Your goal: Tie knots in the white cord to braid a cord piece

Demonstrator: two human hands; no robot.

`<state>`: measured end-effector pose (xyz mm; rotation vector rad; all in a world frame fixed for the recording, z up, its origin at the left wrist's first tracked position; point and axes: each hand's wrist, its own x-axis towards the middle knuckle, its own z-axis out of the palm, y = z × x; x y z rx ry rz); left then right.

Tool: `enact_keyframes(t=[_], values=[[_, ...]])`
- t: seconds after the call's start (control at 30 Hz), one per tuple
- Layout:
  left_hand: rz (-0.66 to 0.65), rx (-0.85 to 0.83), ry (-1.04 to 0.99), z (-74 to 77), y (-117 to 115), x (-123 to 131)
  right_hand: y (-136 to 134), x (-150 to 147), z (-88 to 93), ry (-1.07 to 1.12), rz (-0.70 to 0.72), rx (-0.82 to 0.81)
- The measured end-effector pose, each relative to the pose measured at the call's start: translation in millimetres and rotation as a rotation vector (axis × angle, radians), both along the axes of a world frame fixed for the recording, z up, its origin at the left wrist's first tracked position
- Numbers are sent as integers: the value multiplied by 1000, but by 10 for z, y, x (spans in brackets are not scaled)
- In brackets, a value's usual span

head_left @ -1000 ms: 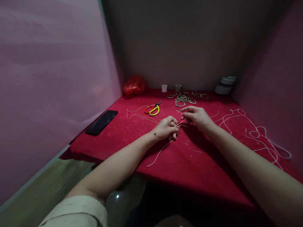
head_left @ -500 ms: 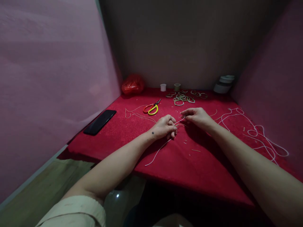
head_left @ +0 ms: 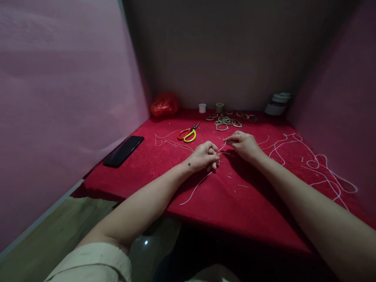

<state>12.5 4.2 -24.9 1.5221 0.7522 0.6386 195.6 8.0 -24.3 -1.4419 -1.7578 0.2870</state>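
Thin cords run between my two hands above the red cloth. My left hand (head_left: 205, 156) is closed, pinching the cords between thumb and fingers. A pale cord end (head_left: 195, 190) trails from it toward the table's front edge, and thinner strands (head_left: 179, 145) stretch away behind it to the left. To the right, my right hand (head_left: 242, 145) pinches a whitish cord (head_left: 221, 147) with its fingertips, just beyond my left fingers. A short tan strand (head_left: 225, 153) sticks out of my left grip beneath it. How the cords cross inside my left hand is hidden.
Scissors (head_left: 189, 134) with red and yellow handles lie beyond my left hand. Cord loops (head_left: 226, 123) are piled behind, near two small spools (head_left: 219, 108). A phone (head_left: 123, 151) is left, a red bag (head_left: 165, 105) back left, a container (head_left: 277, 104) back right, loose white cord (head_left: 317, 162) right.
My right hand has shifted slightly left and away from me, still pinching the whitish cord. The loose white cord on the right has moved a little. My left hand has barely moved.
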Motion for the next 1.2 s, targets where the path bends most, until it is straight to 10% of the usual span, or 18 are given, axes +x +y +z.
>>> enact_keyframes(t=[0.27,0.6,1.2], values=[[2,-8,13,25,-15,4,-19,-102,-4,361,14,-266],[2,0,25,24,-13,8,16,-172,16,242,-24,-13],[-13,46,22,10,5,-5,-60,-305,37,589,139,-422]])
